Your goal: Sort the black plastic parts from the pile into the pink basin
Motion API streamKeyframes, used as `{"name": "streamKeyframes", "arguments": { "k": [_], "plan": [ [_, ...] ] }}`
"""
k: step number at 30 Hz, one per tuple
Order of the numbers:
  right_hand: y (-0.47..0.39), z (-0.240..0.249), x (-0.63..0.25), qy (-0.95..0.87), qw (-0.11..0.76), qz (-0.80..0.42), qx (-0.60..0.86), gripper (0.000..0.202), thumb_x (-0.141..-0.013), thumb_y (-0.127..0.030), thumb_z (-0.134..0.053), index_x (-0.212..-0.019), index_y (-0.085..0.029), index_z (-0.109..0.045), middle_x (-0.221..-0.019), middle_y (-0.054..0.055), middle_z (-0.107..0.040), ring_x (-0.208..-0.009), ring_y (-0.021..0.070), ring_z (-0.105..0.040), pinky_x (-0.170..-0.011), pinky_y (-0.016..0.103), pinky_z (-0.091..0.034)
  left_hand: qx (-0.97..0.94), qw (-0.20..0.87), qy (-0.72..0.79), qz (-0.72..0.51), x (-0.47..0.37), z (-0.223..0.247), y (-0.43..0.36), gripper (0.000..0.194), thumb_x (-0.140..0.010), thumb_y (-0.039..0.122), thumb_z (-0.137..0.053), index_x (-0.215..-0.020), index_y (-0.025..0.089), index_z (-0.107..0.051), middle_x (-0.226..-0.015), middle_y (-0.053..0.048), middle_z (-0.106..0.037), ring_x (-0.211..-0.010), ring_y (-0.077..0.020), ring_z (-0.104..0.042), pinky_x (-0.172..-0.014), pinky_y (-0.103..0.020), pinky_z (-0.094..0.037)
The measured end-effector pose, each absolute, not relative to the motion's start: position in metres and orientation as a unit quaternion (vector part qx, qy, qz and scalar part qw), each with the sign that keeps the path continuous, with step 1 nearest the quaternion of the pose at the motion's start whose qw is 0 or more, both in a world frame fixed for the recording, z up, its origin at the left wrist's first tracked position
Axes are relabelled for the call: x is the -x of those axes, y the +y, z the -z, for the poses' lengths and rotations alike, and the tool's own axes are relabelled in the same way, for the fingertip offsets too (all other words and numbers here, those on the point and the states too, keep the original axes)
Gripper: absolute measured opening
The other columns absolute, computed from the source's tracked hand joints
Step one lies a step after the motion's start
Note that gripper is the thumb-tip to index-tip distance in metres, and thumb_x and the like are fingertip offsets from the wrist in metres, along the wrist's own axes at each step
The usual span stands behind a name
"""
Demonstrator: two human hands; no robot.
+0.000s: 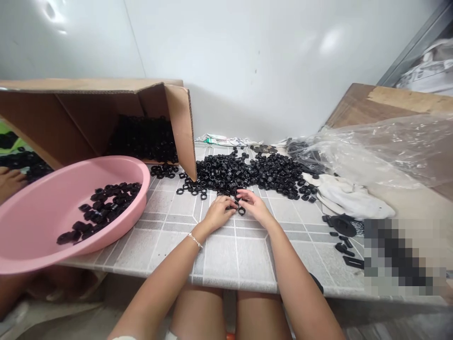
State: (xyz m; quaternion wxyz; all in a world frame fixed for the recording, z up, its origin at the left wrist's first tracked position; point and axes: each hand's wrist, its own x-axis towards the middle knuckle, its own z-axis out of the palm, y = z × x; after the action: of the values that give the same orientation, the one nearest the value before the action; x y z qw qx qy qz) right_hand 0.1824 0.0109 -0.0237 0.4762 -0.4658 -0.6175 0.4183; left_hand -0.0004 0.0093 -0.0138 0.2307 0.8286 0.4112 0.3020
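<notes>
Small black plastic rings lie in a wide pile (247,172) on the tiled-pattern tabletop. At the pile's front edge my left hand (218,213) is closed, its bent fingers on a small black ring (229,207) they partly hide. My right hand (256,208) faces it from the right, thumb and fingers apart, close to the loose rings. One black ring (241,211) lies between the two hands, by the right thumb. Whether the right fingertips touch a ring is hard to make out.
At left stands a pink basin (141,203) with black pieces inside, before a cardboard box (182,123) on its side holding more. On the right are a white cloth glove (354,196), clear plastic sheeting (375,151) and flat black parts (343,225). Another person's hand (10,182) shows far left.
</notes>
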Motion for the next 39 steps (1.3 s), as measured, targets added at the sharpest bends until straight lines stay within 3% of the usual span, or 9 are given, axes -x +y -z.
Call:
{"name": "streamKeyframes", "arguments": {
  "k": [3, 9, 14, 18, 24, 29, 33, 39],
  "plan": [
    [0.016, 0.022, -0.196, -0.602, 0.511, -0.370, 0.490, 0.034, -0.079, -0.032, -0.053, -0.110, -0.022, -0.062, -0.110, 0.008, -0.065, -0.100, 0.0214, -0.058, -0.086, 0.037, -0.045, -0.836, 0.201, 0.430, -0.276, -0.001, 0.012, 0.006, 0.013, -0.080, 0.018, -0.062, -0.092, 0.021, -0.066, -0.104, -0.005, -0.063, -0.103, -0.0230, -0.053, -0.094, -0.039, -0.042],
    [0.031, 0.040, -0.222, -0.471, 0.573, -0.052, 0.669, 0.040, -0.073, -0.022, -0.045, -0.109, -0.017, -0.061, -0.111, 0.013, -0.059, -0.106, 0.0258, -0.051, -0.098, 0.044, -0.036, -0.802, 0.167, 0.473, -0.323, -0.004, 0.011, 0.006, 0.005, -0.083, 0.019, -0.057, -0.087, 0.018, -0.060, -0.096, -0.007, -0.062, -0.098, -0.0237, -0.052, -0.090, -0.040, -0.043],
    [0.041, 0.053, -0.233, -0.421, 0.574, -0.056, 0.700, 0.050, -0.070, -0.021, -0.045, -0.120, -0.015, -0.052, -0.110, 0.012, -0.051, -0.084, 0.0198, -0.054, -0.091, 0.038, -0.041, -0.733, 0.240, 0.498, -0.396, -0.003, 0.016, 0.013, 0.017, -0.079, 0.011, -0.056, -0.094, 0.019, -0.054, -0.095, -0.005, -0.060, -0.089, -0.0190, -0.056, -0.086, -0.036, -0.047],
    [0.052, 0.056, -0.236, -0.439, 0.530, -0.040, 0.724, 0.038, -0.069, -0.019, -0.047, -0.106, -0.016, -0.057, -0.097, 0.010, -0.051, -0.093, 0.0243, -0.051, -0.092, 0.040, -0.039, -0.702, 0.285, 0.490, -0.431, 0.000, 0.021, 0.014, 0.030, -0.075, 0.005, -0.057, -0.102, 0.018, -0.053, -0.105, -0.006, -0.058, -0.087, -0.0153, -0.058, -0.085, -0.033, -0.049],
    [0.051, 0.050, -0.243, -0.419, 0.539, -0.043, 0.730, 0.024, -0.067, -0.018, -0.052, -0.090, -0.014, -0.058, -0.091, 0.008, -0.047, -0.084, 0.0207, -0.051, -0.088, 0.038, -0.043, -0.714, 0.268, 0.463, -0.452, 0.002, 0.023, 0.012, 0.031, -0.074, 0.004, -0.056, -0.101, 0.018, -0.058, -0.103, -0.006, -0.055, -0.090, -0.0155, -0.057, -0.085, -0.032, -0.050],
    [0.040, 0.034, -0.211, -0.461, 0.612, 0.018, 0.643, 0.022, -0.078, -0.020, -0.042, -0.088, -0.015, -0.060, -0.095, 0.010, -0.048, -0.082, 0.0190, -0.053, -0.081, 0.035, -0.046, -0.711, 0.258, 0.460, -0.465, 0.003, 0.018, 0.008, 0.027, -0.078, 0.011, -0.057, -0.105, 0.019, -0.058, -0.102, -0.005, -0.054, -0.090, -0.0157, -0.056, -0.088, -0.033, -0.049],
    [0.034, 0.034, -0.186, -0.512, 0.594, 0.006, 0.620, 0.021, -0.078, -0.020, -0.042, -0.087, -0.016, -0.061, -0.095, 0.010, -0.051, -0.083, 0.0211, -0.053, -0.081, 0.037, -0.046, -0.715, 0.252, 0.465, -0.457, 0.004, 0.019, 0.007, 0.026, -0.079, 0.013, -0.057, -0.105, 0.019, -0.058, -0.102, -0.005, -0.054, -0.089, -0.0159, -0.056, -0.088, -0.034, -0.049],
    [0.030, 0.046, -0.218, -0.467, 0.539, 0.062, 0.698, 0.025, -0.076, -0.018, -0.043, -0.091, -0.016, -0.063, -0.093, 0.012, -0.054, -0.093, 0.0276, -0.050, -0.089, 0.044, -0.039, -0.737, 0.253, 0.462, -0.424, 0.004, 0.018, 0.009, 0.025, -0.080, 0.015, -0.057, -0.105, 0.019, -0.059, -0.102, -0.005, -0.055, -0.094, -0.0177, -0.056, -0.089, -0.035, -0.048]
  ]
}}
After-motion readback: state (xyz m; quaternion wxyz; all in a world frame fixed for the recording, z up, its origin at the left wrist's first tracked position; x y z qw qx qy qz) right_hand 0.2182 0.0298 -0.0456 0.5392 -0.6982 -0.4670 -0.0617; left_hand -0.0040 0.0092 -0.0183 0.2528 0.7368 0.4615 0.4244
